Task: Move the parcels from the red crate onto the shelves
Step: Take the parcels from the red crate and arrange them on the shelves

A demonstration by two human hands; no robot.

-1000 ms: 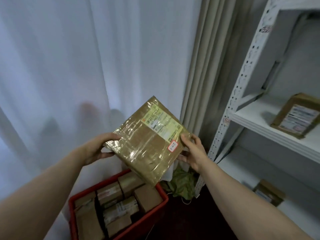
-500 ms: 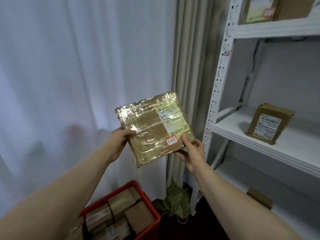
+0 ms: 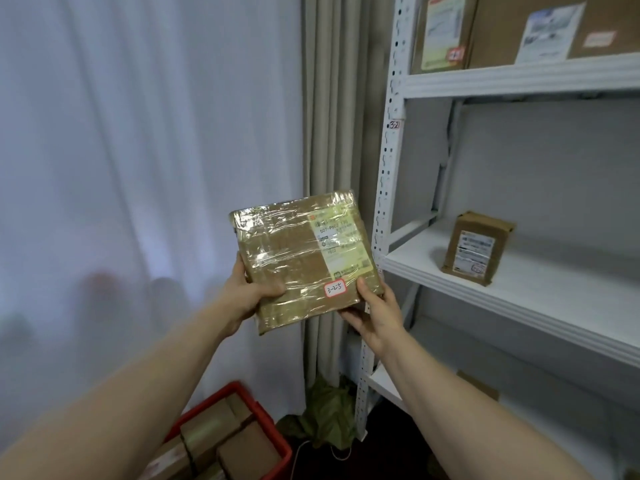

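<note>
A flat brown parcel (image 3: pixel 294 251) wrapped in clear tape, with a yellow-green label and a small red-edged tag reading 3-2-5, is held up in front of the curtain. My left hand (image 3: pixel 247 294) grips its lower left edge with the thumb on its face. Its lower right corner is held by my right hand (image 3: pixel 375 315), thumb on top. The red crate (image 3: pixel 277 441) with several brown parcels (image 3: pixel 242 452) stands on the floor at the bottom. The white metal shelves (image 3: pixel 485 282) rise just to the parcel's right.
One small brown box (image 3: pixel 476 247) stands upright on the middle shelf. Two larger boxes (image 3: pixel 519 26) fill the upper shelf. Another box (image 3: pixel 479 386) lies on the lower shelf. A white curtain covers the left, a beige drape (image 3: pixel 332 116) the corner. A green bag (image 3: pixel 329 417) lies beside the shelf post.
Both hands have lifted the parcel higher and turned it more square to me. My view has swung up and right, so the upper shelf shows and less of the crate.
</note>
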